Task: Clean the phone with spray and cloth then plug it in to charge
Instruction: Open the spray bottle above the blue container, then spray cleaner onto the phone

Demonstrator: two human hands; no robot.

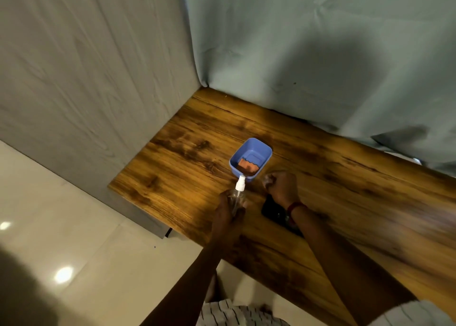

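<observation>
Wooden table [172, 158] at frame centre carries the phone [271, 209], dark under our right wrist. Our left hand [227, 213] wraps the clear spray bottle [239, 185]; our right hand [281, 185] is curled tight, on what we cannot tell. An orange cloth [248, 165] lies in the blue tub [255, 140]. Spraying the phone directly could, we judge, wet its charging port before plugging in.

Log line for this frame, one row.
stage: pre-spray | left hand: grips spray bottle | right hand: curled round clear cap | phone: flat on table | cloth: in blue tray
</observation>
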